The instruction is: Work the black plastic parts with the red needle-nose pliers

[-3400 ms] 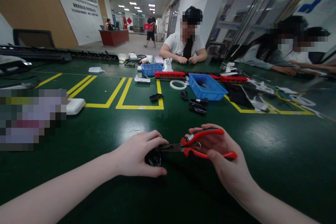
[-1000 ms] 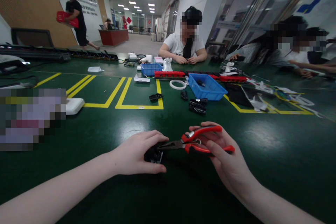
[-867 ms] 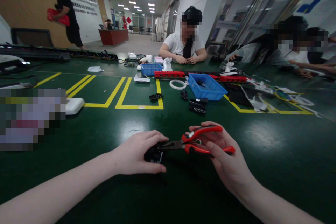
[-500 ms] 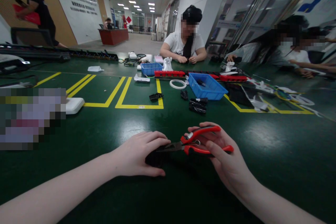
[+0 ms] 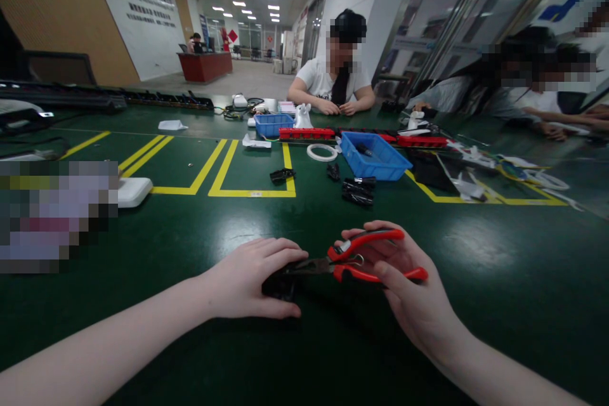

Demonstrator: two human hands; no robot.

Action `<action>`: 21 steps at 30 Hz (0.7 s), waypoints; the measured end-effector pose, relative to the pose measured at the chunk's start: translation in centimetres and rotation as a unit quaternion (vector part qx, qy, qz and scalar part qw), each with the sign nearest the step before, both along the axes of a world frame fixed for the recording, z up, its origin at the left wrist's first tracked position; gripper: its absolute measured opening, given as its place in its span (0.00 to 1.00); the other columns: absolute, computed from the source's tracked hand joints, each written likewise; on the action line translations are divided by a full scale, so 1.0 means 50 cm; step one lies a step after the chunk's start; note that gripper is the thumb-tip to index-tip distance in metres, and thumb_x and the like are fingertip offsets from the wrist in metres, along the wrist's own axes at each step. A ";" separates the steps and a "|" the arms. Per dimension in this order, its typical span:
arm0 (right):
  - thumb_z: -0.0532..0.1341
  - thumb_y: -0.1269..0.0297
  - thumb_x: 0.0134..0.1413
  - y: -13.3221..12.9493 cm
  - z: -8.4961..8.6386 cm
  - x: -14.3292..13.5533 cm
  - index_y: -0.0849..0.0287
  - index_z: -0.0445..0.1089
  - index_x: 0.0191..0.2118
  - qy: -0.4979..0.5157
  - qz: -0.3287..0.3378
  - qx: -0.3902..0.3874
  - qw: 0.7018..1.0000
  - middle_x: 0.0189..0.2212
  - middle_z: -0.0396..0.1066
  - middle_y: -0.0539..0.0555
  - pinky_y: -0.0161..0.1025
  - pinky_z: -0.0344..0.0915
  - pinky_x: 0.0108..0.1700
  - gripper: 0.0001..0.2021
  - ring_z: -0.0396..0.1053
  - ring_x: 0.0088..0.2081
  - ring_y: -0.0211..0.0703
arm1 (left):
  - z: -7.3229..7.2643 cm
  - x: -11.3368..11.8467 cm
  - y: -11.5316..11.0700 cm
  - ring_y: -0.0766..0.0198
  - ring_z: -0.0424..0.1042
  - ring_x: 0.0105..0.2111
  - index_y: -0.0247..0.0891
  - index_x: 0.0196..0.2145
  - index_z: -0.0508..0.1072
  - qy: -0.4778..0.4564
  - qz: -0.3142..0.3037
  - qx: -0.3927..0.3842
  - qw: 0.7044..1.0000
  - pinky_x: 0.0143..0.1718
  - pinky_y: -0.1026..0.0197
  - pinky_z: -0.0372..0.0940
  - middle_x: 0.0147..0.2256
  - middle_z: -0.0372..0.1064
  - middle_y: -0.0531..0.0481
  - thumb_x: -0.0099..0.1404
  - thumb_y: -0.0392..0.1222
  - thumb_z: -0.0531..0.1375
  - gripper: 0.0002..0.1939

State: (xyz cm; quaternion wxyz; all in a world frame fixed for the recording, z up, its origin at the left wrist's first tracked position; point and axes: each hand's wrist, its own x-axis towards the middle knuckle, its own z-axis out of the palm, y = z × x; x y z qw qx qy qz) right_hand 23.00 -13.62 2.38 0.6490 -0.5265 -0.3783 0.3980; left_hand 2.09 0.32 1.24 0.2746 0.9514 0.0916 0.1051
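**Green surface in office: pliers' nose at black piece under L hand**

Bkgd: office w/ reception desk far off; co-worker in white tee sits across the green surface, which has yellow tape marking boxes on it.

L hand: curled over a small black piece, holding it btwn fingers & thumb, low over the surface nearest the wearer. Most of the piece is covered, so exact shape n/a.

R hand: gripping red-handled pliers, handles spread apart, nose pointing L into the top of the piece by the L fingertips. Can't tell if the tips bite it.

Beyond the hands: blk bundle just in front of blue bin; white ring L of the bin; another blk part on the tape's R edge.

Step in hand, my read: pliers being worked on the piece while L hand braces it. Next move prob. calls for a firm L hold, tips lined up, and a controlled squeeze of the handles, L fingers clear of the nose.
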 end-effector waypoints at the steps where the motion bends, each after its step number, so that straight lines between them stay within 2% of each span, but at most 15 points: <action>1: 0.70 0.60 0.47 0.001 -0.001 0.001 0.49 0.68 0.45 0.000 0.003 0.001 1.000 0.46 0.75 0.54 0.56 0.70 0.48 0.19 0.74 0.46 0.54 | 0.000 0.000 0.000 0.50 0.68 0.53 0.42 0.59 0.62 -0.001 0.000 -0.001 1.000 0.53 0.48 0.64 0.56 0.66 0.42 0.61 0.54 0.64 0.32; 4: 0.70 0.58 0.47 0.004 -0.001 0.002 0.50 0.68 0.45 0.005 0.002 -0.002 1.000 0.46 0.75 0.55 0.55 0.71 0.47 0.19 0.74 0.47 0.54 | 0.000 0.001 0.000 0.50 0.68 0.52 0.42 0.59 0.63 -0.001 0.001 -0.002 1.000 0.53 0.49 0.64 0.55 0.67 0.43 0.61 0.53 0.64 0.31; 10: 0.69 0.54 0.47 0.012 0.001 0.004 0.51 0.68 0.45 0.024 -0.014 -0.010 1.000 0.44 0.76 0.55 0.57 0.68 0.50 0.19 0.74 0.46 0.54 | 0.005 0.001 -0.002 0.51 0.69 0.51 0.42 0.58 0.63 0.010 0.006 -0.020 1.000 0.52 0.50 0.65 0.54 0.67 0.44 0.61 0.52 0.64 0.30; 15: 0.69 0.56 0.48 0.013 0.005 0.006 0.51 0.68 0.45 0.043 -0.036 -0.020 0.998 0.44 0.76 0.55 0.55 0.70 0.49 0.18 0.74 0.46 0.53 | 0.011 -0.002 -0.004 0.52 0.69 0.51 0.42 0.60 0.60 0.023 0.022 -0.047 0.998 0.52 0.50 0.64 0.54 0.67 0.45 0.61 0.49 0.64 0.32; 21: 0.68 0.57 0.48 0.015 0.008 0.008 0.53 0.69 0.44 0.071 -0.059 -0.030 0.995 0.43 0.77 0.55 0.56 0.68 0.52 0.17 0.74 0.47 0.55 | 0.014 0.001 -0.005 0.55 0.70 0.46 0.42 0.54 0.64 0.018 0.026 -0.071 0.997 0.47 0.53 0.65 0.49 0.70 0.47 0.60 0.47 0.65 0.27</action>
